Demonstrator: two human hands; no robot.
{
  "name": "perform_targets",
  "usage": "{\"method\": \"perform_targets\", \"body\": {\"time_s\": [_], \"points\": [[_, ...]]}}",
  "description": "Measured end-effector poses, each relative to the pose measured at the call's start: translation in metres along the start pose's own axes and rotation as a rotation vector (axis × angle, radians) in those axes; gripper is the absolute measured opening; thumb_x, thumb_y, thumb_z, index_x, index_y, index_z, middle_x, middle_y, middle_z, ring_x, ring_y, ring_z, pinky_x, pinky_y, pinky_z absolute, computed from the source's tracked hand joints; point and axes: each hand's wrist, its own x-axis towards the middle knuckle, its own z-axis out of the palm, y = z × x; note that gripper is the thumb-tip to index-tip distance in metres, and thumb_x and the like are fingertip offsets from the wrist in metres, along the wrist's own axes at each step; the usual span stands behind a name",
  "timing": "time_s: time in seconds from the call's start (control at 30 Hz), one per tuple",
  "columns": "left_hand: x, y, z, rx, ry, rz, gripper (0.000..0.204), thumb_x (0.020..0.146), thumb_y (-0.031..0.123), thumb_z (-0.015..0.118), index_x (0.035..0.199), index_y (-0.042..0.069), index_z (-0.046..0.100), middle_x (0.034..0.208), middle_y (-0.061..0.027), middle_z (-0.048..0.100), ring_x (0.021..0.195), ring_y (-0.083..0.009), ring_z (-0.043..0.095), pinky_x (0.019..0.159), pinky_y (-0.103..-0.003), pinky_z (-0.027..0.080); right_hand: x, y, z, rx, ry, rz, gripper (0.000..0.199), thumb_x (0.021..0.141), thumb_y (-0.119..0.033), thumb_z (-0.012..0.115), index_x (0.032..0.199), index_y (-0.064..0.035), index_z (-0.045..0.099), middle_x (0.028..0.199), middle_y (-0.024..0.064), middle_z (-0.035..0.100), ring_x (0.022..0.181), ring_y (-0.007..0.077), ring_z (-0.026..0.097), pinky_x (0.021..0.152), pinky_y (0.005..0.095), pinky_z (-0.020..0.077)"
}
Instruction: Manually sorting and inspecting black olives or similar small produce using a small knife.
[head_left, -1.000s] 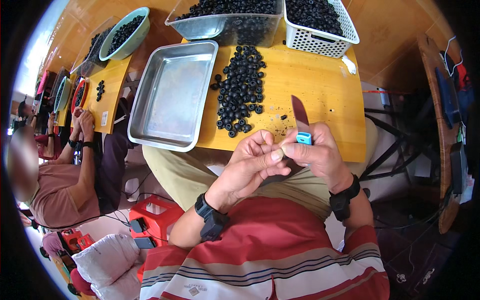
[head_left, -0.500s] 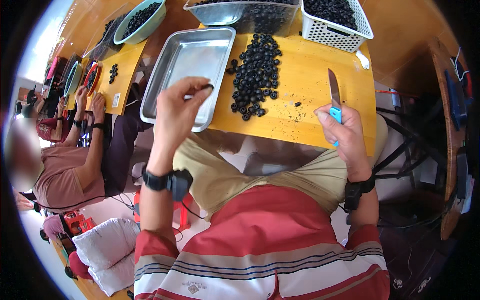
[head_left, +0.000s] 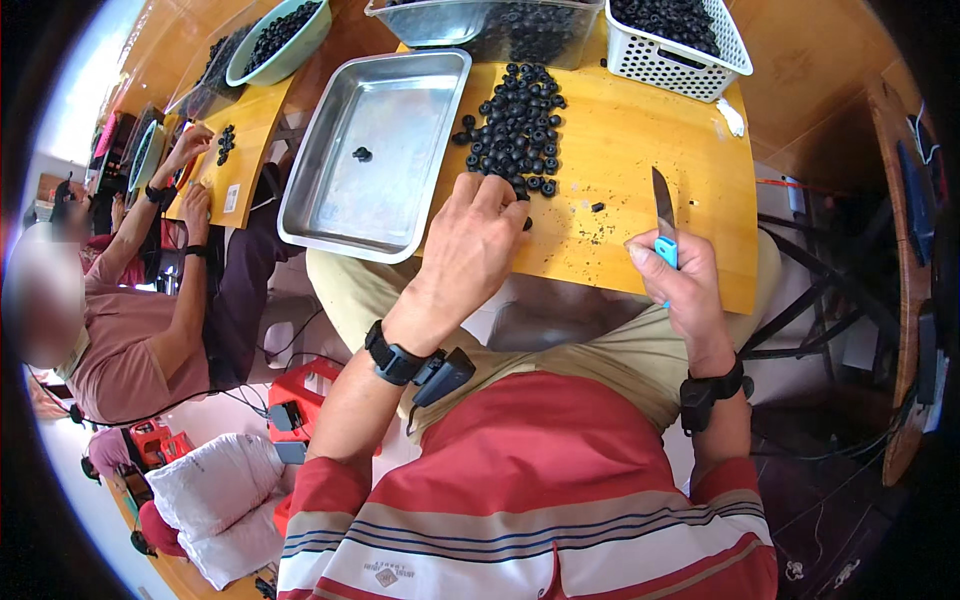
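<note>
A pile of small black ring-shaped parts (head_left: 517, 120), rubber-like, covers the middle of the yellow wooden table (head_left: 640, 150). My left hand (head_left: 470, 235) is at its near end, fingers bent down and drawn together among the parts; whatever they pinch is hidden under the fingertips. My right hand (head_left: 685, 275) holds a small knife (head_left: 665, 208) by its blue handle, blade pointing away from me. Left of the pile sits a shallow metal tray (head_left: 345, 215) with a single black piece (head_left: 362, 154) lying in it.
Behind the pile stand a clear plastic bin (head_left: 480, 38) and a white perforated basket (head_left: 690, 80), both holding black parts. A small black scrap (head_left: 598, 207) and crumbs lie near the knife. At left, another person (head_left: 150, 320) works beside a light green bowl (head_left: 280, 60).
My left hand has gone from over the tray, where it held a black piece, right to the pile. A black piece now lies in the tray. My right hand keeps the knife nearly still.
</note>
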Motion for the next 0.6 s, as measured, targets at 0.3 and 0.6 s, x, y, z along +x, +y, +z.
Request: {"method": "perform_targets", "body": {"time_s": [0.3,0.6], "points": [[0.005,-0.005,0.010,0.054,-0.054,0.025,0.019,0.078,0.011,0.075,0.094,0.002,0.070,0.112,-0.0075,0.059,0.102,-0.0301,0.052,0.084,-0.040,0.051,-0.004,0.004,-0.002,-0.024,-0.017,0.013,0.014,0.095,-0.015,0.071,0.096,-0.0012,0.072,0.070,-0.0105,0.050,0.062,0.0002,0.041,0.054,0.0205,0.0319],[0.001,0.010,0.004,-0.519,0.075,-0.028,0.018,0.086,0.005,0.074,0.101,0.001,0.065,0.088,-0.0094,0.067,0.074,-0.0247,0.066,0.061,-0.034,0.051,-0.001,0.004,0.001,-0.170,0.011,-0.068,0.016,0.095,-0.014,0.071,0.096,0.0019,0.071,0.073,-0.0077,0.055,0.067,0.0022,0.046,0.059,0.0212,0.0385]]}}
